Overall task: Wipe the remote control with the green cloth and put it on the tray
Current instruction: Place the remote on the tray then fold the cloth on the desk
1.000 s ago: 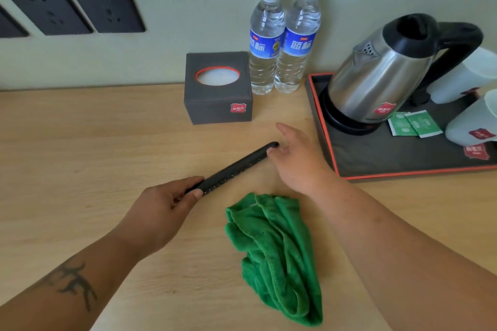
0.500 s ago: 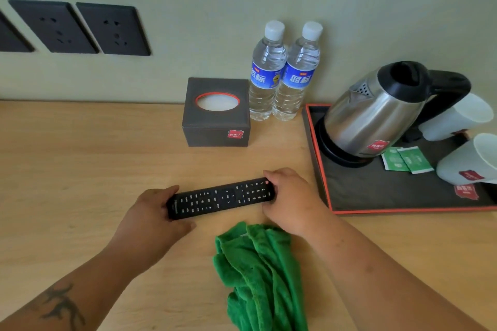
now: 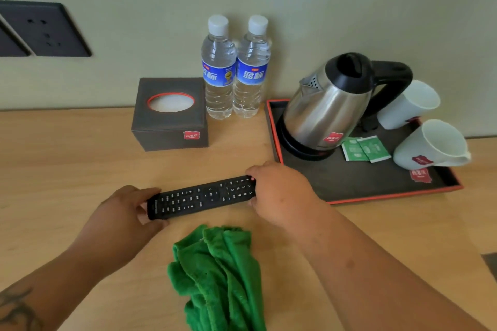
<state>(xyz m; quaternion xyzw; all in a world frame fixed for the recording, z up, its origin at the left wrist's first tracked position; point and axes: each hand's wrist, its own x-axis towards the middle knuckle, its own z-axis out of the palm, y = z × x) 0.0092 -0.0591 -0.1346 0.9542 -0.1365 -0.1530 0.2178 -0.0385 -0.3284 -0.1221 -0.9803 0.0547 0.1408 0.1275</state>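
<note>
A long black remote control [image 3: 201, 197] lies across the middle of the wooden table, buttons facing up. My left hand [image 3: 122, 213] grips its left end and my right hand [image 3: 279, 191] grips its right end. A crumpled green cloth [image 3: 217, 277] rests on the table just below the remote, touched by neither hand. The black tray with an orange rim [image 3: 349, 183] sits to the right, its near-left corner close to my right hand.
On the tray stand a steel kettle [image 3: 328, 107], two white cups [image 3: 427, 145] lying on their sides and green sachets [image 3: 365, 148]. A dark tissue box [image 3: 170, 115] and two water bottles [image 3: 236, 67] stand near the wall. Wall sockets [image 3: 45, 29] are at the left.
The remote has turned from edge-on to buttons up, now held level at both ends. The camera view has shifted, so the cloth appears lower in frame.
</note>
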